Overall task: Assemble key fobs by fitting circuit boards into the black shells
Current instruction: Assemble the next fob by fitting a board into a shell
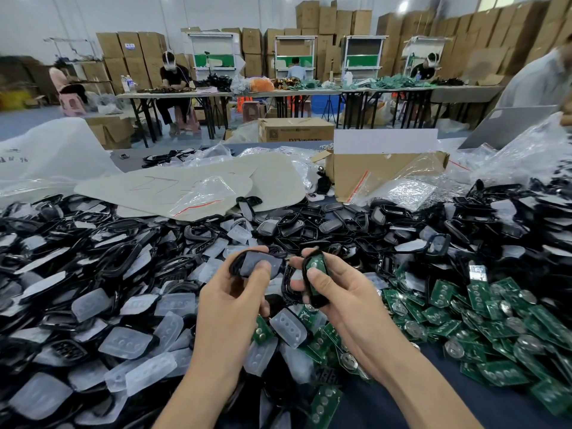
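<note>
My left hand (235, 292) grips a black shell (247, 264) with a translucent button pad in it, thumb pressed on the pad. My right hand (334, 292) holds another black shell (314, 281) upright, with a green circuit board (316, 264) seated inside and my thumb lying on its lower part. Both hands hover close together above the middle of the heap, their shells a few centimetres apart.
Black shells and translucent pads (130, 342) cover the table's left and centre. Loose green circuit boards (483, 323) are heaped at the right. An open cardboard box (383, 168), plastic bags (411, 190) and grey cardboard sheets (185, 184) lie behind. Other workers sit at far tables.
</note>
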A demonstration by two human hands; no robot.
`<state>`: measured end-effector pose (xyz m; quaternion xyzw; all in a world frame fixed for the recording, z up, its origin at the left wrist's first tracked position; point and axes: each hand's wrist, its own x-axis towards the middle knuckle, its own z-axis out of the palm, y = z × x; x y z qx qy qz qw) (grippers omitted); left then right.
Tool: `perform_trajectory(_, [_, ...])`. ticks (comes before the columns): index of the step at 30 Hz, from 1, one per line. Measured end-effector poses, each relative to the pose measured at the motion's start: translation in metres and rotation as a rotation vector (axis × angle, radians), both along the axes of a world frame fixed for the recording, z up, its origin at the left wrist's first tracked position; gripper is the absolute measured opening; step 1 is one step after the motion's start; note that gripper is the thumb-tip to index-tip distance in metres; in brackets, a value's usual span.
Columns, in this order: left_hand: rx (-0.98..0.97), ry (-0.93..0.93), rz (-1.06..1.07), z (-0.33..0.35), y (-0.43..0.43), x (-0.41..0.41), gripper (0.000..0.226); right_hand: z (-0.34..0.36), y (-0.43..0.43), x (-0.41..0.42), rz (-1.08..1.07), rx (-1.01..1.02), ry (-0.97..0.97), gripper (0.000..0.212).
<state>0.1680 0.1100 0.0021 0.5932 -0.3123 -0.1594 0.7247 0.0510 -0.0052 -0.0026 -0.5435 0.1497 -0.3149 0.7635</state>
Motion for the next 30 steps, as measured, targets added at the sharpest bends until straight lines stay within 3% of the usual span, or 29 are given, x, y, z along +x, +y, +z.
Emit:
perform_trajectory(2, [-0.011,-0.002,0.0,0.001,0.0,-0.001,0.006,0.001,0.001,-0.001,-0.012,-0.015,0.016,0.031])
perform_trajectory(4, [-0.02,-0.028,0.009,0.003,0.0,-0.003,0.016,0.001,0.0,-0.001,-0.022,-0.023,0.028,0.033])
perform_trajectory(11, [0.039,-0.105,-0.001,0.0,-0.002,-0.006,0.01,-0.003,-0.003,-0.001,-0.031,-0.083,0.042,0.021])
perform_trajectory(15, [0.102,-0.242,0.022,-0.003,-0.002,-0.007,0.013,-0.007,-0.002,0.003,-0.077,-0.138,0.127,0.034])
perform_trajectory(18, [0.169,-0.311,0.055,-0.007,-0.002,-0.006,0.03,-0.009,-0.001,0.003,-0.065,-0.147,0.165,0.042])
perform_trajectory(22, [0.243,-0.467,0.121,-0.012,-0.002,-0.003,0.049,-0.011,0.001,0.004,0.014,-0.14,0.212,0.025])
perform_trajectory(30, [0.359,-0.659,0.165,-0.014,0.0,-0.005,0.043,-0.008,0.005,0.002,0.043,-0.204,0.246,0.01])
